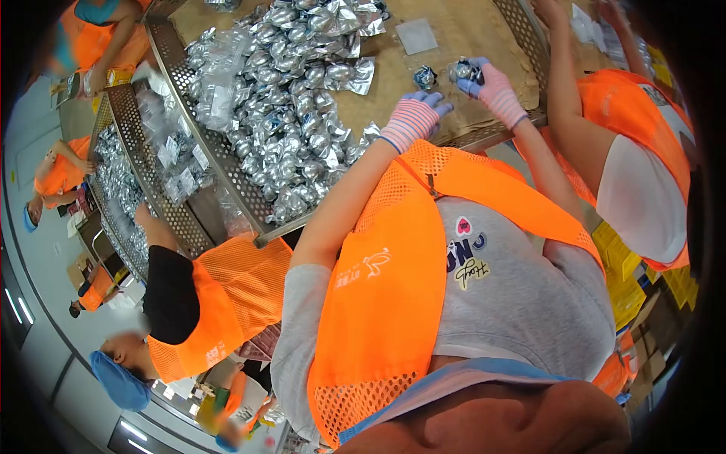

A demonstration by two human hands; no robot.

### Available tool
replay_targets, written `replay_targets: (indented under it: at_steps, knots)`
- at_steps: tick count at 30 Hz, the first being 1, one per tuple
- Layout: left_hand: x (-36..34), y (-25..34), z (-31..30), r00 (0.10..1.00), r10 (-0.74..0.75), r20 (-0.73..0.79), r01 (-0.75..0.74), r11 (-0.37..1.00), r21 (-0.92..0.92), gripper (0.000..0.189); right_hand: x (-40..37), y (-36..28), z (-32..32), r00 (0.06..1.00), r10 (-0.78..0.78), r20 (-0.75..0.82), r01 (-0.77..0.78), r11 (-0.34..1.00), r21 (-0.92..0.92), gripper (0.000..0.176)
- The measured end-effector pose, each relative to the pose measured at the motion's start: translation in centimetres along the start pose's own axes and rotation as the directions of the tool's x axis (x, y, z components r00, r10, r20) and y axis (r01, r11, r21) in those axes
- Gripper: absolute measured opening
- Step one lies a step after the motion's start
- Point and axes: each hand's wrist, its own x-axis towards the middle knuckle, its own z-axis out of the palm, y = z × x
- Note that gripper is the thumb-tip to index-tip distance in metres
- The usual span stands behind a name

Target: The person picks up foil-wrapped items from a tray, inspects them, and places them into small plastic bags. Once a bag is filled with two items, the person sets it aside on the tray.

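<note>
My right hand (495, 89), in a pink striped glove, is closed around a small silver foil packet (463, 71) just above the brown work surface (461, 30). My left hand (414, 117), in a similar glove, rests on the surface near the front edge with its fingers loosely apart and nothing in it. A small crumpled foil packet (425, 77) lies just beyond its fingertips, between the two hands. My grey shirt and orange vest (386, 303) fill the lower middle.
A big pile of silver foil packets (287, 98) lies left of my hands in a perforated metal tray (219, 163). A second tray (125, 113) sits further left. Orange-vested co-workers stand on my right (643, 159) and left (189, 303). Yellow boxes (620, 272) are below right.
</note>
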Motion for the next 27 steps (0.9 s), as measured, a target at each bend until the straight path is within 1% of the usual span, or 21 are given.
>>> replay_targets:
  at_steps: [1, 2, 3, 4, 5, 6, 7, 9, 10, 12, 13, 15, 16, 18, 19, 21, 22, 24, 25, 27]
  knots:
    - [0.2, -0.2, 0.7, 1.000, 0.004, 0.000, -0.004, 1.000, 0.000, 0.046, 1.3, -0.1, 0.1, 0.994, 0.104, -0.023, -0.106, 0.983, -0.152, 0.048]
    - [0.2, -0.3, 1.3, 0.996, 0.057, 0.068, -0.063, 0.993, 0.099, 0.045, 2.1, 0.0, 0.1, 0.977, 0.203, -0.062, -0.212, 0.931, -0.296, 0.050]
    - [0.4, -0.5, 1.8, 0.985, 0.100, 0.137, -0.126, 0.973, 0.195, 0.045, 2.8, 0.6, 0.3, 0.977, 0.201, -0.066, -0.212, 0.931, -0.297, 0.050]
    - [0.5, -0.5, 1.8, 0.985, 0.102, 0.136, -0.127, 0.972, 0.195, 0.045, 3.4, 1.4, 0.9, 0.985, 0.164, -0.055, -0.172, 0.912, -0.371, 0.050]
    - [0.6, -0.4, 1.9, 0.977, 0.081, 0.199, -0.116, 0.978, 0.172, 0.046, 3.7, 2.2, 1.1, 0.991, 0.128, -0.041, -0.132, 0.887, -0.443, 0.050]
    - [0.6, -0.3, 2.1, 0.963, 0.061, 0.263, -0.102, 0.984, 0.145, 0.048, 3.7, 1.7, 1.5, 0.994, 0.089, -0.056, -0.105, 0.801, -0.589, 0.045]
    - [0.5, -0.2, 2.4, 0.962, 0.059, 0.266, -0.098, 0.986, 0.136, 0.048, 3.9, 1.5, 1.7, 0.994, 0.097, -0.050, -0.108, 0.799, -0.591, 0.045]
    - [0.3, -0.1, 2.9, 0.972, 0.059, 0.228, -0.086, 0.990, 0.108, 0.052, 4.2, 0.8, 2.2, 0.999, 0.034, -0.013, -0.031, 0.626, -0.779, 0.044]
    - [0.3, -0.2, 3.1, 0.972, 0.057, 0.227, -0.082, 0.991, 0.105, 0.052, 4.3, 0.1, 2.3, 0.999, 0.035, -0.009, -0.029, 0.624, -0.781, 0.044]
    - [0.1, -0.4, 3.4, 0.981, 0.087, 0.172, -0.105, 0.990, 0.094, 0.054, 4.6, -1.7, 2.6, 0.991, 0.124, 0.041, -0.031, 0.533, -0.846, 0.045]
    - [0.1, -0.5, 3.5, 0.981, 0.086, 0.173, -0.103, 0.990, 0.092, 0.054, 5.0, -2.4, 2.8, 0.991, 0.125, 0.044, -0.030, 0.532, -0.846, 0.045]
    - [0.2, -0.5, 3.5, 0.985, 0.072, 0.155, -0.086, 0.993, 0.084, 0.057, 5.8, -3.2, 3.0, 0.956, 0.295, -0.007, -0.162, 0.506, -0.848, 0.042]
    - [0.2, -0.4, 3.3, 0.985, 0.071, 0.155, -0.085, 0.993, 0.080, 0.057, 5.9, -2.7, 3.1, 0.955, 0.298, -0.005, -0.162, 0.504, -0.849, 0.042]
    - [0.4, -0.6, 3.0, 0.984, -0.020, 0.176, 0.005, 0.996, 0.086, 0.060, 6.2, -1.6, 3.5, 0.993, 0.101, -0.064, -0.114, 0.654, -0.748, 0.039]
    - [0.2, -0.7, 3.3, 0.984, -0.026, 0.176, 0.011, 0.996, 0.084, 0.060, 6.3, -1.2, 3.5, 0.993, 0.100, -0.058, -0.110, 0.653, -0.749, 0.039]
    - [0.0, -1.0, 3.3, 0.990, 0.016, 0.139, -0.021, 0.999, 0.035, 0.064, 6.4, -0.7, 3.4, 0.992, 0.034, 0.119, 0.067, 0.663, -0.746, 0.038]
    - [0.0, -1.0, 3.3, 0.990, 0.015, 0.140, -0.020, 0.999, 0.035, 0.064, 6.6, -0.5, 3.0, 0.992, 0.034, 0.120, 0.067, 0.663, -0.746, 0.038]
    - [-0.3, -0.9, 3.4, 0.992, 0.006, 0.129, -0.002, 0.999, -0.033, 0.067, 6.6, -0.4, 2.4, 0.957, -0.027, 0.289, 0.220, 0.718, -0.661, 0.042]
    - [-0.4, -0.8, 3.6, 0.991, 0.008, 0.136, -0.003, 0.999, -0.039, 0.067, 6.6, -0.5, 2.6, 0.957, -0.019, 0.290, 0.214, 0.722, -0.658, 0.042]
    - [-0.4, -0.8, 3.4, 0.994, 0.018, 0.110, -0.012, 0.998, -0.055, 0.070, 7.2, -1.0, 3.1, 0.967, 0.103, 0.234, 0.130, 0.591, -0.796, 0.044]
